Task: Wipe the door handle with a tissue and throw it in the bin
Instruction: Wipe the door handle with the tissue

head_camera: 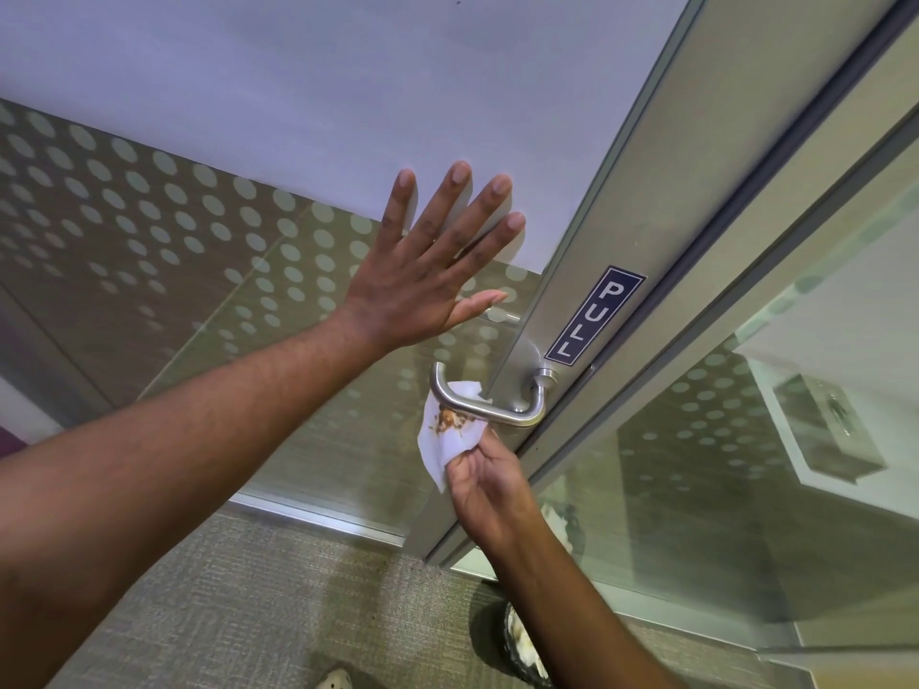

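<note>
Tissue (450, 435) is tucked behind the lever handle (490, 405) at the door's (587, 271) latch edge, pinched in the right hand (490, 482); left hand (432, 271) is spread flat on the glass. I'd fold the brown smear inward, then wipe along the bar.

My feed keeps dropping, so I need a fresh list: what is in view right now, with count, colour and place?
Door handle: one, brushed silver lever, on the door's metal stile.
Tissue: one, white with a brown smear, tucked behind the handle's lever.
PULL sign: one, dark blue with white letters, on the stile above the handle.
Glass door: one, dotted frosting, left of the stile.
Bin: one, dark, on the carpet below, partly hidden by the right arm.
Shoe: one, pale, bottom edge.
Left hand: open, spread flat against the glass.
Right hand: pinching the tissue's lower corner.
</note>
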